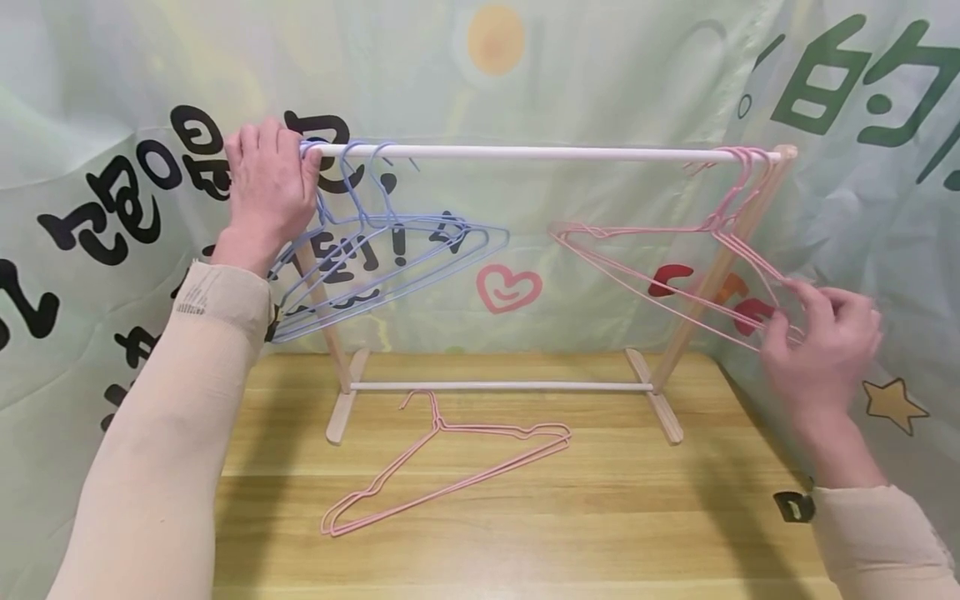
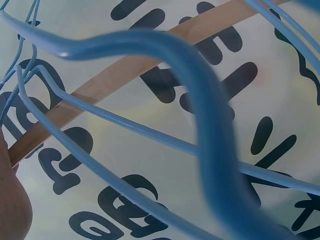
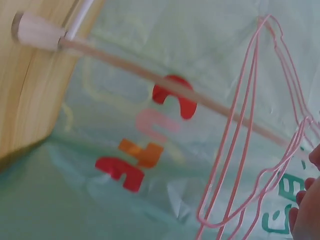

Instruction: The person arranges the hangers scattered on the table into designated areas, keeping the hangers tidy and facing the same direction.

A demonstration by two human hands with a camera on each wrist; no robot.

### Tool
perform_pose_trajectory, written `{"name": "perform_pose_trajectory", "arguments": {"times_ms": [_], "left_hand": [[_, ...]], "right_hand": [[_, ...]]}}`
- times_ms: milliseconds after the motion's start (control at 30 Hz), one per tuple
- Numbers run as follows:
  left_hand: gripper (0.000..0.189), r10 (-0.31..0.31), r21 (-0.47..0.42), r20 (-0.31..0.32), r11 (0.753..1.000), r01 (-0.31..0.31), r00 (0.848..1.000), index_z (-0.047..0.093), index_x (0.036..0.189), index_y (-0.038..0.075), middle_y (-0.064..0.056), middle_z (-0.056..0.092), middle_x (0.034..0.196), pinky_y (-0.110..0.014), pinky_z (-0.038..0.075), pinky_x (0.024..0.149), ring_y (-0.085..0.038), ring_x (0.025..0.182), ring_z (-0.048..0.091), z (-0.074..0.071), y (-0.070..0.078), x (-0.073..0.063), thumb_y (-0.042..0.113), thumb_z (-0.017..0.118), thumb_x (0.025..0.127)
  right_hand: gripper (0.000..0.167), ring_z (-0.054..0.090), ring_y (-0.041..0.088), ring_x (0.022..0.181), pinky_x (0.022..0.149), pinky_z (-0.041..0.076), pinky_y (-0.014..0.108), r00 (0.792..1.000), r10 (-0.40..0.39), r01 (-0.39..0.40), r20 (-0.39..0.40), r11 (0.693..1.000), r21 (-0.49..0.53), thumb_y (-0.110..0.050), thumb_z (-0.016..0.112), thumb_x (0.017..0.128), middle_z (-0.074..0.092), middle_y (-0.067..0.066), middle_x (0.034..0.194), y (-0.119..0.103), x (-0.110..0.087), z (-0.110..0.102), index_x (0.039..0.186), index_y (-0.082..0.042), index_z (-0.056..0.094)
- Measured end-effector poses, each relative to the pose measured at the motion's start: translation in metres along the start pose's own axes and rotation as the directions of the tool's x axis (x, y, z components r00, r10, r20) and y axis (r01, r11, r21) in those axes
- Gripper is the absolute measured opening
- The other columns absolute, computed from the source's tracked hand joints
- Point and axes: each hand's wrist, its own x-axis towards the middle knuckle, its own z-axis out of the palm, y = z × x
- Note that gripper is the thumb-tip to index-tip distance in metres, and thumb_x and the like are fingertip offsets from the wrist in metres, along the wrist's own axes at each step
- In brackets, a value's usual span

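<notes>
My left hand [image 1: 268,179] grips the left end of the white rail [image 1: 525,153] of a small clothes rack, fingers over the top and thumb in front. Several blue hangers [image 1: 420,218] hang right beside it; one crosses close in front of the left wrist view. At the rail's right end hang several pink hangers [image 1: 645,230]. My right hand [image 1: 821,350] pinches their outer shoulder ends between thumb and forefinger. The right wrist view shows these pink hangers [image 3: 245,115] bunched near the fingers. More pink hangers [image 1: 450,482] lie overlapping on the table before the rack.
Slanting wooden posts [image 1: 716,258] carry the rail, with wooden feet [image 1: 654,396] on the wood-grain table [image 1: 600,517]. A lower white bar [image 1: 495,386] joins the posts. Printed cloth [image 1: 600,75] hangs behind and on both sides.
</notes>
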Motion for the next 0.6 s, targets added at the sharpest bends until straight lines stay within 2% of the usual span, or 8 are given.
{"name": "perform_pose_trajectory", "arguments": {"times_ms": [133,267,467,533,600], "left_hand": [[0.057,0.007,-0.008,-0.006,1.0,-0.007,1.0,0.048,0.109,-0.008,-0.024,0.04,0.106,-0.056,0.017,0.104,-0.046,0.104,0.031,-0.002,0.001,0.001,0.044,0.025,0.112],[0.056,0.014,-0.008,-0.009,1.0,-0.014,1.0,0.048,0.108,-0.008,-0.024,0.04,0.105,-0.056,0.018,0.104,-0.046,0.103,0.031,-0.002,0.002,0.001,0.044,0.026,0.112],[0.056,0.013,-0.004,-0.002,1.0,-0.013,1.0,0.048,0.108,-0.007,-0.023,0.04,0.105,-0.056,0.017,0.104,-0.046,0.104,0.031,0.0,0.0,0.001,0.044,0.025,0.112],[0.056,0.01,-0.001,0.002,1.0,-0.01,1.0,0.048,0.108,-0.007,-0.023,0.04,0.105,-0.056,0.017,0.104,-0.046,0.104,0.031,-0.001,0.0,0.001,0.044,0.025,0.112],[0.056,0.009,0.001,0.005,1.0,-0.009,1.0,0.048,0.108,-0.007,-0.023,0.04,0.105,-0.056,0.018,0.104,-0.046,0.104,0.031,-0.001,-0.001,0.001,0.044,0.025,0.112]], "right_hand": [[0.034,0.049,0.057,0.099,0.083,0.031,0.063,0.999,-0.012,0.016,-0.049,0.998,0.065,-0.017,0.058,0.091,0.058,0.033,0.106,-0.017,-0.009,0.009,0.116,0.003,0.072],[0.032,0.052,0.055,0.098,0.085,0.033,0.055,0.998,-0.044,0.049,-0.036,0.989,0.141,-0.012,0.059,0.09,0.06,0.032,0.103,-0.03,-0.023,0.019,0.115,0.006,0.07],[0.036,0.057,0.05,0.103,0.092,0.038,0.04,0.994,-0.085,0.068,0.062,0.969,0.239,-0.006,0.061,0.087,0.063,0.03,0.111,-0.04,-0.05,0.037,0.12,0.008,0.068],[0.037,0.058,0.048,0.104,0.095,0.039,0.033,0.989,-0.103,0.07,0.107,0.96,0.27,-0.002,0.063,0.086,0.064,0.03,0.114,-0.045,-0.06,0.042,0.121,0.009,0.067],[0.038,0.059,0.046,0.105,0.096,0.04,0.032,0.98,-0.122,0.072,0.155,0.953,0.293,0.001,0.064,0.085,0.064,0.028,0.117,-0.052,-0.069,0.048,0.123,0.008,0.066]]}}
